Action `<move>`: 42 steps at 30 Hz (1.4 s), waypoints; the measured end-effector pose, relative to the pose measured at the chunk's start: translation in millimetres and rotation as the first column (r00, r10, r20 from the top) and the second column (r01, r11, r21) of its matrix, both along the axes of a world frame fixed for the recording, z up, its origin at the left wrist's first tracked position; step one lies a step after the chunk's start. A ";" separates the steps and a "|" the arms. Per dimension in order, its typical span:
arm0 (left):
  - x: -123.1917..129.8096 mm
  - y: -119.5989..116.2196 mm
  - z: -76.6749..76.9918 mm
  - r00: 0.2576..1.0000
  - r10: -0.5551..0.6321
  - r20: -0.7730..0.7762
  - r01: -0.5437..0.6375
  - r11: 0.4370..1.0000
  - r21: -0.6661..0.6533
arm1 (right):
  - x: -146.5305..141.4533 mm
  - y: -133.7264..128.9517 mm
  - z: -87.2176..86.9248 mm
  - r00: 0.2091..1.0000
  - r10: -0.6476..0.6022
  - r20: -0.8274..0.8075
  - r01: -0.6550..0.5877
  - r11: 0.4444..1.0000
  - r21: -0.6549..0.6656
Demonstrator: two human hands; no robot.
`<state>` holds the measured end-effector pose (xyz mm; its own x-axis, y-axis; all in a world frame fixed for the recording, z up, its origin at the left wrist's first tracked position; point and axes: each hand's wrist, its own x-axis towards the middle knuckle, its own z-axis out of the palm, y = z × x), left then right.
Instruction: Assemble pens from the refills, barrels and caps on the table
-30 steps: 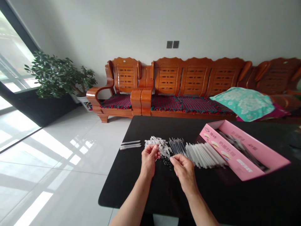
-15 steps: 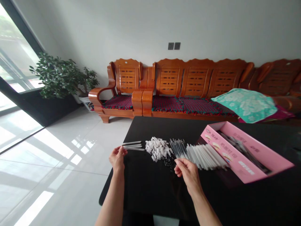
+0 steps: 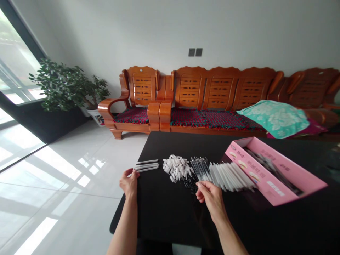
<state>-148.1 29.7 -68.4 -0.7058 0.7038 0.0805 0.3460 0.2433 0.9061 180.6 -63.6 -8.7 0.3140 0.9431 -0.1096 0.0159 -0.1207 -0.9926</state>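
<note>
At the table's left edge, my left hand point(image 3: 129, 182) is closed, thumb and fingertips on the near end of a slim white pen-like stick point(image 3: 147, 168). That stick lies beside several similar ones, side by side. My right hand point(image 3: 211, 197) is closed in a pinch above small black pieces point(image 3: 190, 184); whatever is between its fingertips is hidden. Just beyond it lie thin dark-and-clear pen refills point(image 3: 199, 168) and a row of translucent white tubes point(image 3: 231, 176). A heap of short white pieces point(image 3: 176, 167) sits between my hands.
A pink box point(image 3: 273, 187) holding dark slender items stands on the right of the black table point(image 3: 170, 216). Behind are a wooden bench point(image 3: 220, 86) with a turquoise cloth point(image 3: 278, 118) and a wooden armchair point(image 3: 140, 88). A potted plant point(image 3: 66, 86) stands by the window.
My left hand has shifted slightly toward me and left, and the nearest white stick now lies a bit apart from the others. My right hand stays in nearly the same place.
</note>
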 end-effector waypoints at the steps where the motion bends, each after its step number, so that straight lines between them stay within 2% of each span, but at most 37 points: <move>1: 2.7 -1.8 2.6 1.000 0.002 -0.017 -0.003 1.000 -0.026 | -0.1 -0.1 -0.5 1.000 0.001 -0.001 -0.001 1.000 -0.001; 3: 11.1 -4.2 6.5 0.997 -0.022 -0.074 0.018 0.999 -0.046 | -0.4 -0.4 -1.8 1.000 0.007 -0.002 -0.007 1.000 -0.007; 5: 22.4 -4.4 7.9 0.976 -0.114 -0.185 0.107 0.993 -0.044 | -0.9 -0.8 -3.4 1.000 0.017 -0.007 -0.018 1.000 -0.011; 9: 42.8 2.6 6.0 0.864 -0.302 -0.403 0.290 0.953 -0.093 | 1.1 0.3 -7.8 0.999 0.042 -0.002 -0.042 0.999 -0.022; 12: 48.3 11.7 5.8 0.816 -0.330 -0.474 0.305 0.943 -0.132 | 13.2 4.1 -11.7 0.997 0.029 0.066 -0.027 0.999 -0.030; 15: 47.4 18.8 7.1 0.809 -0.327 -0.488 0.289 0.945 -0.155 | 37.4 9.5 -13.7 0.964 -0.024 0.266 0.029 1.000 -0.013; 17: 46.4 20.2 7.4 0.811 -0.321 -0.488 0.285 0.947 -0.149 | 55.5 12.9 -13.5 0.862 -0.069 0.503 0.086 0.996 -0.010; 20: 47.2 17.6 5.7 0.830 -0.288 -0.478 0.267 0.957 -0.113 | 74.7 16.3 -12.2 0.563 -0.061 0.824 0.216 0.973 -0.076; 22: 48.7 14.4 3.4 0.842 -0.268 -0.468 0.254 0.963 -0.095 | 79.7 16.9 -12.1 0.415 0.034 0.909 0.245 0.958 -0.148; 24: 50.0 11.6 0.9 0.845 -0.267 -0.464 0.258 0.963 -0.085 | 80.4 16.8 -13.0 0.331 0.118 0.936 0.253 0.945 -0.208; 29: 50.7 9.4 -2.8 0.837 -0.281 -0.470 0.278 0.957 -0.078 | 78.2 16.1 -17.8 0.265 0.215 0.940 0.249 0.927 -0.282; 36: 51.6 9.2 -3.5 0.837 -0.278 -0.472 0.275 0.958 -0.077 | 73.6 14.6 -23.8 0.160 0.203 0.966 0.211 0.949 -0.235; 42: 51.9 8.4 -1.1 0.841 -0.273 -0.468 0.269 0.960 -0.075 | 70.5 15.8 -26.4 0.123 0.210 0.970 0.236 0.943 -0.234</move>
<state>-96.2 38.1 -69.5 -0.3659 0.8631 0.3481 0.7822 0.0826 0.6175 251.1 -47.8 -35.1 0.3669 0.9271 0.0765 0.9302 -0.3663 -0.0221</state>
